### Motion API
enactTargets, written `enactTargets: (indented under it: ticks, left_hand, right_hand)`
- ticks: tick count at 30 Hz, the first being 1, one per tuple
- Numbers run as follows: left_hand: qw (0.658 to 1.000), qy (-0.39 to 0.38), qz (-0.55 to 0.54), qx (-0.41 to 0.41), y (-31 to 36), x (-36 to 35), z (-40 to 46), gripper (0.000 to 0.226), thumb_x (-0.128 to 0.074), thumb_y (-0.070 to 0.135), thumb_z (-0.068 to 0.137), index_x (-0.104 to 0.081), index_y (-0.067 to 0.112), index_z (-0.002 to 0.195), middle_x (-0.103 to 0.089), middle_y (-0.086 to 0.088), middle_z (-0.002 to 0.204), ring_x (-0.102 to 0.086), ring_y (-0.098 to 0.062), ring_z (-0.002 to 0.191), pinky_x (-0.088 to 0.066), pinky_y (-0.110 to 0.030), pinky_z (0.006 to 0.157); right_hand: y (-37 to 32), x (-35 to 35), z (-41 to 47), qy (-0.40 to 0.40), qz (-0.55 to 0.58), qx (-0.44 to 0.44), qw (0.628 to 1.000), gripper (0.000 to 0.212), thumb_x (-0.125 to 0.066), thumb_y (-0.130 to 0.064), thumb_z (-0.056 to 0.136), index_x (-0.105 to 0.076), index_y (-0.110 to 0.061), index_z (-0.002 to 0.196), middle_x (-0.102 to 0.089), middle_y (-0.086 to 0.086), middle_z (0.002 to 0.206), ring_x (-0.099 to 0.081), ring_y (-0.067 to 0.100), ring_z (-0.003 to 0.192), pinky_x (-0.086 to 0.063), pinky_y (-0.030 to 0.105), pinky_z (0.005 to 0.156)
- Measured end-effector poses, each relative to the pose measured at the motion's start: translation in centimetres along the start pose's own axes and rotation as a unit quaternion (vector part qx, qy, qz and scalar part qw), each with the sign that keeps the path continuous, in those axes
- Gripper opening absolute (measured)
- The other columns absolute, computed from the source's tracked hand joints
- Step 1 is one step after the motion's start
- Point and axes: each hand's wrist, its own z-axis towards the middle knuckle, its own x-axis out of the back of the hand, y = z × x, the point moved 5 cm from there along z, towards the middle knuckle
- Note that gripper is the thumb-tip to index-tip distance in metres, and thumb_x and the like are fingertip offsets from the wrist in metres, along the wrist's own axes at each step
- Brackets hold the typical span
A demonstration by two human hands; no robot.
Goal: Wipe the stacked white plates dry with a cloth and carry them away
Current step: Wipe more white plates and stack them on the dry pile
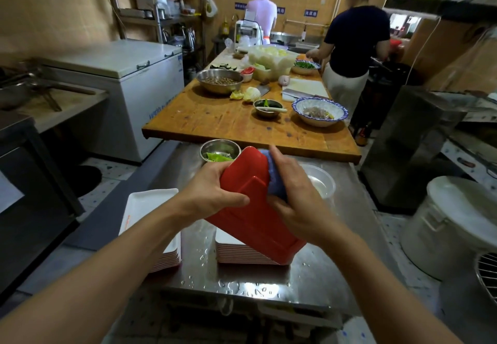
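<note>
My left hand grips a rectangular plate by its left edge, tilted on end with its red underside toward me. My right hand holds a blue cloth against the plate's right edge. Below it on the wet steel counter sits a stack of white plates with red edges. A second stack of the same plates lies to the left, partly behind my left forearm.
Just beyond the plate stand a steel bowl of greens and a clear plastic tub. A wooden table with bowls and vegetables stretches ahead. Two people work at the far end. A white lidded bucket stands at right, a chest freezer at left.
</note>
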Motion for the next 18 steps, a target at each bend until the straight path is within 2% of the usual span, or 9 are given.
enactTargets:
  ticks: [2,4,8,11,13,15,18]
  left_hand:
    - [1.0,0.008,-0.023,-0.007,0.0,-0.4,-0.1,0.034,-0.076,-0.008,0.066,-0.064,0.01,0.093,-0.068,-0.004,0.077,-0.063,-0.009,0.065,-0.053,-0.023,0.063]
    - [0.998,0.024,-0.055,-0.005,-0.1,0.0,-0.3,0.036,-0.076,-0.001,0.06,-0.064,0.004,0.094,-0.066,-0.003,0.074,-0.061,-0.009,0.064,-0.051,-0.021,0.061]
    - [0.989,0.061,-0.131,0.013,-1.0,1.8,-1.2,0.042,-0.072,0.006,0.055,-0.064,0.01,0.097,-0.069,-0.003,0.077,-0.066,-0.013,0.069,-0.055,-0.022,0.063]
    - [0.978,0.078,-0.191,0.031,-2.0,3.2,-2.0,0.048,-0.073,0.005,0.055,-0.063,0.014,0.101,-0.072,-0.004,0.082,-0.07,-0.019,0.073,-0.058,-0.029,0.062]
    - [0.974,0.083,-0.207,0.048,-2.6,3.7,-2.3,0.059,-0.079,-0.001,0.05,-0.063,0.015,0.104,-0.073,-0.006,0.087,-0.071,-0.022,0.077,-0.058,-0.031,0.06]
    - [0.968,0.091,-0.225,0.063,-3.0,3.9,-2.4,0.056,-0.076,0.005,0.054,-0.062,0.014,0.108,-0.072,-0.008,0.092,-0.07,-0.024,0.08,-0.058,-0.032,0.06]
    - [0.957,0.096,-0.256,0.095,-3.8,3.9,-2.1,0.062,-0.076,0.004,0.054,-0.062,0.012,0.114,-0.07,-0.011,0.097,-0.068,-0.026,0.083,-0.059,-0.034,0.064]
  right_hand:
    - [-1.8,-0.8,1.0,0.031,-0.034,0.035,0.998,0.079,-0.057,-0.008,0.087,-0.01,-0.018,0.15,-0.034,0.009,0.144,-0.037,0.025,0.126,-0.03,0.037,0.107]
    - [-2.8,-1.4,1.7,0.06,-0.062,0.058,0.995,0.073,-0.051,-0.013,0.089,-0.01,-0.017,0.15,-0.03,0.007,0.149,-0.036,0.026,0.128,-0.029,0.039,0.107]
    - [-2.1,-2.0,2.1,0.053,-0.102,0.07,0.991,0.071,-0.043,-0.026,0.087,-0.013,-0.019,0.151,-0.032,0.003,0.149,-0.035,0.021,0.128,-0.024,0.033,0.107]
    - [0.5,-1.5,1.3,0.043,-0.12,0.031,0.991,0.068,-0.04,-0.028,0.085,-0.019,-0.019,0.15,-0.035,0.003,0.147,-0.033,0.019,0.131,-0.016,0.026,0.108]
    - [2.3,-1.1,0.8,0.029,-0.091,-0.007,0.995,0.067,-0.038,-0.03,0.085,-0.021,-0.021,0.149,-0.033,0.002,0.149,-0.028,0.016,0.135,-0.013,0.024,0.111]
    - [3.4,-0.8,0.5,0.028,-0.037,-0.034,0.998,0.064,-0.039,-0.027,0.087,-0.022,-0.023,0.148,-0.029,-0.001,0.152,-0.023,0.012,0.137,-0.013,0.019,0.111]
    - [3.6,-0.8,0.2,0.04,0.011,-0.039,0.998,0.062,-0.04,-0.019,0.089,-0.023,-0.022,0.148,-0.019,-0.006,0.154,-0.014,0.009,0.141,-0.008,0.016,0.112]
